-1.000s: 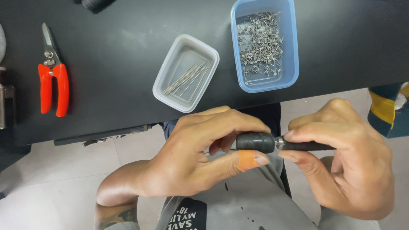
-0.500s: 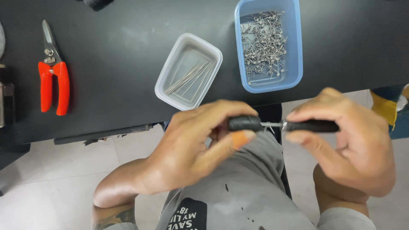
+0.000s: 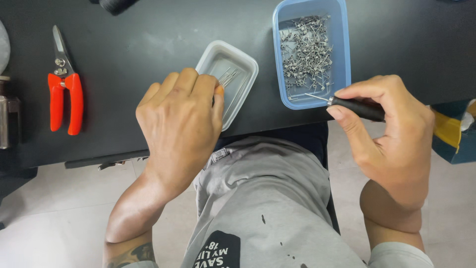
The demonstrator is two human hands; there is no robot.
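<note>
The left hand point(image 3: 181, 121) reaches over the near rim of the clear tub point(image 3: 245, 62) on the black table point(image 3: 148, 44). Its fingers are curled down with the tips at the thin straight wires point(image 3: 228, 77) lying inside. Whether a wire is already pinched cannot be told, since the back of the hand hides the fingertips.

The right hand point(image 3: 391, 134) is closed around the black handle of a small tool point(image 3: 354, 106), thumb and forefinger near its front end. The tool's thin metal tip points left, over the near edge of the blue tub point(image 3: 342, 54).

To pick well from the clear tub, the person would do best to separate a single wire with thumb and forefinger and lift it by one end, so the others stay lying flat. The tool is best held level and quiet, tip clear of the blue tub, so a wire can be brought to it without snagging.

The blue tub, just right of the clear one, is rectangular with rounded corners and holds a heap of small bent wire pieces point(image 3: 305, 54). Well to the left lie pliers with red grips point(image 3: 64, 89), jaws pointing away. A printed black patch point(image 3: 215, 253) shows on the grey clothing at the bottom edge. A yellow and teal object point(image 3: 453, 131) sits at the right edge, too cut off to identify.
</note>
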